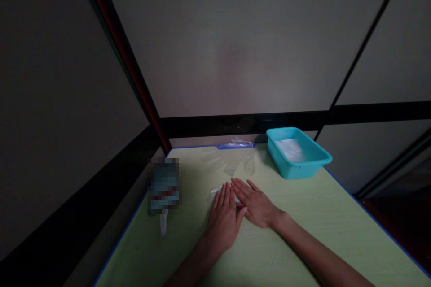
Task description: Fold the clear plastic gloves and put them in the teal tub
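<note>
My left hand (222, 222) lies flat, fingers stretched out side by side, on a small piece of thin clear plastic (214, 193). Most of that plastic is hidden under the palms. Beside it my right hand (256, 204) is also flat, fingers extended, its fingertips close to those of the left. The thumbs nearly meet between the palms. Just beyond the fingertips, a clear disposable plastic glove (230, 161) is spread on the table, its finger shapes faintly visible.
A turquoise plastic basin (299, 170) stands at the back right with a white sheet or packet (290, 149) inside. Crumpled clear film (237, 142) lies at the back edge. To the left is a blurred-out packet (164, 186) with a white strip (163, 224). Walls border the pale green table (303, 251).
</note>
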